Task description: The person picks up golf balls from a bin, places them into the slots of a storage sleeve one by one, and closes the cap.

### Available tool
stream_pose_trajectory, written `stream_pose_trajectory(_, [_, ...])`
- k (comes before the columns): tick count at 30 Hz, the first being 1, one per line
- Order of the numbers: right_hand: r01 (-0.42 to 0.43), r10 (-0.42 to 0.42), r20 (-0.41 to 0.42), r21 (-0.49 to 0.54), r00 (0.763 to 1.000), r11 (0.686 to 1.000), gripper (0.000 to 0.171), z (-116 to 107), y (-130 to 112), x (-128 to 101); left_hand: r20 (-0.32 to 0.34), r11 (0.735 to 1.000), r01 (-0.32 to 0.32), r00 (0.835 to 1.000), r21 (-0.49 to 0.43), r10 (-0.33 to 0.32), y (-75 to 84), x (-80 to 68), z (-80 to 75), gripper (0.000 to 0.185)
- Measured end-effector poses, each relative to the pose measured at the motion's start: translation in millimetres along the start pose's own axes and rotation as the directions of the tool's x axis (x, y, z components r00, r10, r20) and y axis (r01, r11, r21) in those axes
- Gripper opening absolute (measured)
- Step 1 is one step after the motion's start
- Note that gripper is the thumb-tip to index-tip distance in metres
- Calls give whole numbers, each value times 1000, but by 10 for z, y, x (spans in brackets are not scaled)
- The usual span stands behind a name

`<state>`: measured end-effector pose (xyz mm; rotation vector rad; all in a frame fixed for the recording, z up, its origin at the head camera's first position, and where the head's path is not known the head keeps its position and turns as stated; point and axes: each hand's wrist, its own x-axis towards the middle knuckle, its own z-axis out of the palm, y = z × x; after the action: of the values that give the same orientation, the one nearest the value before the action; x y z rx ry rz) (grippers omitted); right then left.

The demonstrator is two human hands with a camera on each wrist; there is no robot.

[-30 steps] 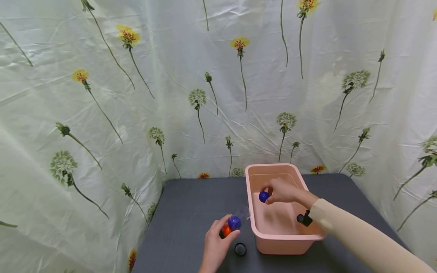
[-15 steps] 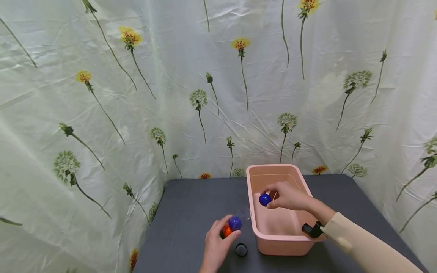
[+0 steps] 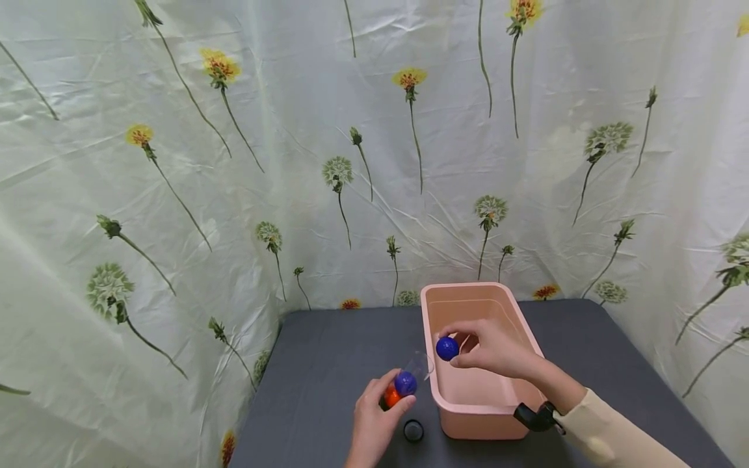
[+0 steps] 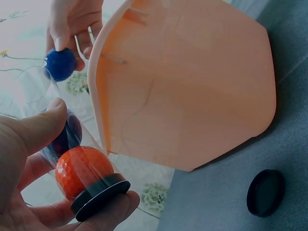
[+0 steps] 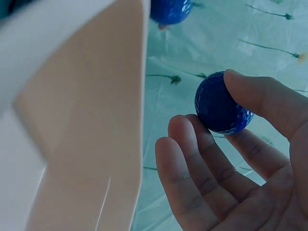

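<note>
My left hand (image 3: pixel 374 419) grips a clear plastic tube (image 3: pixel 422 364), tilted with its open mouth toward the bin. An orange golf ball (image 4: pixel 79 168) lies inside by the tube's black base (image 4: pixel 101 195), and a blue golf ball (image 3: pixel 406 383) sits above it. My right hand (image 3: pixel 497 351) pinches another blue golf ball (image 3: pixel 447 348) between thumb and fingers, over the left side of the pink bin (image 3: pixel 480 426). In the left wrist view that ball (image 4: pixel 60 64) is right at the tube's mouth. The right hand's other fingers are spread in the right wrist view.
A round black cap (image 3: pixel 413 430) lies on the dark grey table (image 3: pixel 333 364), just left of the bin's front corner. Behind the table hangs a pale curtain (image 3: pixel 304 195) printed with dandelions. A black wrist camera (image 3: pixel 535 416) overlaps the bin's front right rim.
My right hand has drawn the blue golf ball nearer to me and slightly left, closer to the tube. My left hand stays almost still with the tube.
</note>
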<state>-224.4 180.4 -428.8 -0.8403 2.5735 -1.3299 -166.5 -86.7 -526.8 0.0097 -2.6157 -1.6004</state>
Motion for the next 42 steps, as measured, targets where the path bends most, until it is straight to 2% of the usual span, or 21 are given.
stream_pose_trajectory(6, [1, -1, 3, 49, 1000, 999, 40, 78, -69, -61, 14, 1000, 7, 1000, 3, -7, 11, -28, 14, 50])
stream_pose_trajectory(13, [-5, 4, 3, 53, 1000, 999, 38, 125, -136, -94, 4, 1000, -27, 1000, 3, 27, 10, -39, 23, 49])
stream_pose_trajectory(24, [-24, 23, 17, 46, 1000, 999, 40, 161, -156, -112, 26, 1000, -4, 1000, -3, 4, 33, -62, 17, 51])
stream_pose_trajectory(33, [-2, 2, 18, 20, 1000, 1000, 43, 194, -192, -102, 31, 1000, -25, 999, 9, 25, 31, -69, 8, 50])
stream_pose_trajectory(42, [38, -38, 0, 44, 999, 998, 37, 245, -206, -135, 4, 999, -28, 1000, -43, 28, -48, -65, -3, 46])
